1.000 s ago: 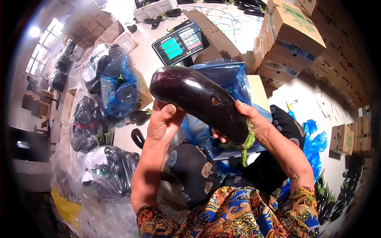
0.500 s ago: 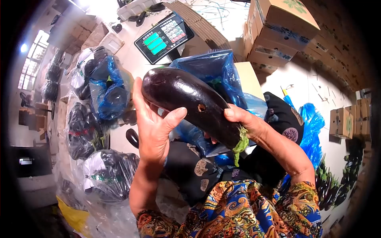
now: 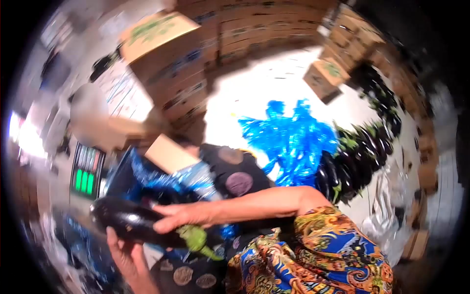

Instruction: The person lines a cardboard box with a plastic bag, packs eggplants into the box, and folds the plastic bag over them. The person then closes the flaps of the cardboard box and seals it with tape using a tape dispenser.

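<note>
In the head view, a glossy, dark purple eggplant point(image 3: 142, 223), long and rounded, lies toward 8 o'clock, its crinkled green cap point(image 3: 195, 238) pointing to 4 o'clock. Crumpled, shiny blue plastic point(image 3: 293, 147) spreads at 3 o'clock, beside smooth, plump eggplants in a row point(image 3: 355, 169); a flat-sided cardboard box point(image 3: 161, 36) stands toward 10 o'clock. The right forearm stretches toward 9 o'clock, its hand point(image 3: 181, 215) clamped on the eggplant near the cap. The left hand point(image 3: 128, 257) reaches up toward 11 o'clock, one fingertip touching the eggplant's lower side; whether its other fingers grip, I cannot tell.
</note>
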The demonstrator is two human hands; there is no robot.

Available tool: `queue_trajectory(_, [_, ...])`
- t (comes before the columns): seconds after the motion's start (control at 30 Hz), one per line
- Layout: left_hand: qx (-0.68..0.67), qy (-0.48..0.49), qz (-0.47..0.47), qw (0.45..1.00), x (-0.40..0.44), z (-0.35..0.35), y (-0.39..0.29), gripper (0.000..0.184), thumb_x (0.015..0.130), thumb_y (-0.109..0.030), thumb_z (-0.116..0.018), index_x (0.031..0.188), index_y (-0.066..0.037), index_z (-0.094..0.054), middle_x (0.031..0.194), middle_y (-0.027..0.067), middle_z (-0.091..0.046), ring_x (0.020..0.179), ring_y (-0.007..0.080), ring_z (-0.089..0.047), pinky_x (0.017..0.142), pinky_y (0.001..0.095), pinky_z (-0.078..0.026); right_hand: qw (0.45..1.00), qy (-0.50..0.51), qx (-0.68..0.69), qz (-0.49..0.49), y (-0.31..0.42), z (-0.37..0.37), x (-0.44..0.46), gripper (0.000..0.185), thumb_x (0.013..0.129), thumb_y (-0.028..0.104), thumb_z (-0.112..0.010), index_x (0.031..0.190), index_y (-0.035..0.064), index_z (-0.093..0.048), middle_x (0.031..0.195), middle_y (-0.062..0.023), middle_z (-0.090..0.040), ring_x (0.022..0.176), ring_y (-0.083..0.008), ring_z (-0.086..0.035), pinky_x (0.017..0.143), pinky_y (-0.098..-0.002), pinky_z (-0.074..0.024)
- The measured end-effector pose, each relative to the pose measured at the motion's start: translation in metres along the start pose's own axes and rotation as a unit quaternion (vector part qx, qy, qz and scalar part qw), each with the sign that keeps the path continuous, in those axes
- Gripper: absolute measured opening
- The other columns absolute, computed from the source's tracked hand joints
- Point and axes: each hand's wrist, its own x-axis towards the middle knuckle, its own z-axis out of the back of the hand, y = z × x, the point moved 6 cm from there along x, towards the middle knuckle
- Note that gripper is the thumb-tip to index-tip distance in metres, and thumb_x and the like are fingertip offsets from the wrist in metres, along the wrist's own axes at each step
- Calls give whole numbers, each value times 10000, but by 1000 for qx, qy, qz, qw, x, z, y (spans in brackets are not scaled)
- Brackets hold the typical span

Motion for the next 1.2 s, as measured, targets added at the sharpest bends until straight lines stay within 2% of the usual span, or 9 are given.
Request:
queue_trajectory(0.13, [17, 41, 60, 997, 28, -41, 4, 481, 955, -345, -618, 1337, -69, -523, 1280, 88, -610, 1134, 230, -593, 982, 412, -477, 995, -17, -38, 91, 29, 3, -30, 724, 843, 372, -745, 1395, 49, -406, 1223, -61, -537, 1138, -133, -497, 947, -270, -436])
queue_trajectory(0.23, [48, 134, 79, 987, 29, -118, 16, 475, 959, -339, -614, 1341, -73, -521, 1274, 70, -614, 1142, 211, -586, 986, 401, -471, 986, -58, 35, 149, 57, 1, -77, 737, 845, 349, -744, 1418, 48, -392, 1246, -52, -533, 1163, -131, -474, 988, -268, -399])
queue_trajectory(0.37, [100, 203, 90, 970, 64, -178, 56, 393, 969, -358, -601, 1196, -38, -580, 1033, 52, -669, 854, 132, -643, 770, 289, -527, 930, -233, -171, 229, 86, 8, -147, 696, 838, 335, -731, 1374, 55, -388, 1014, -54, -579, 857, -119, -580, 703, -262, -488])
queue_trajectory(0.63, [308, 334, 156, 877, 73, -238, 131, 486, 940, -234, -648, 1323, 11, -477, 988, 162, -687, 819, 194, -705, 660, 230, -564, 831, -405, 174, 338, 58, 114, -300, 438, 885, 347, -669, 1177, 59, -515, 961, -113, -647, 813, -225, -674, 657, -371, -577])
queue_trajectory(0.7, [311, 327, 152, 879, 81, -234, 134, 469, 933, -204, -653, 1310, 22, -490, 978, 168, -687, 813, 192, -705, 656, 220, -554, 739, -513, 164, 406, 58, 162, -360, 365, 892, 346, -649, 1098, 67, -537, 930, -146, -641, 818, -274, -674, 659, -434, -577])
queue_trajectory(0.87, [281, 321, 150, 892, 90, -222, 137, 432, 950, -164, -618, 1306, 44, -485, 988, 181, -684, 825, 213, -703, 652, 237, -553, 583, -453, 39, 673, 212, 199, -582, 326, 941, 357, -570, 1054, 51, -558, 882, -147, -643, 777, -322, -641, 773, -463, -550])
queue_trajectory(0.97, [267, 285, 140, 910, 90, -206, 137, 417, 950, -134, -607, 1306, 44, -482, 980, 177, -678, 814, 212, -695, 660, 241, -556, 367, -737, -157, 545, 275, 145, -646, 600, 871, 406, -671, 1333, 60, -505, 1272, -137, -587, 1119, -286, -573, 902, -393, -485])
queue_trajectory(1.03, [264, 255, 141, 920, 92, -196, 138, 411, 945, -107, -601, 1306, 45, -478, 958, 167, -674, 795, 205, -686, 675, 244, -560, 400, -763, -322, 392, 289, 165, -624, 729, 825, 405, -724, 1415, 80, -445, 1401, -128, -499, 1220, -249, -501, 949, -380, -448])
queue_trajectory(1.2, [285, 236, 130, 920, 90, -150, 127, 386, 947, -85, -553, 1289, 69, -462, 917, 138, -619, 751, 166, -608, 676, 212, -504, 568, -651, -342, 370, 246, 239, -458, 197, 843, 233, -712, 947, 65, -711, 803, -25, -678, 682, -114, -620, 624, -271, -536])
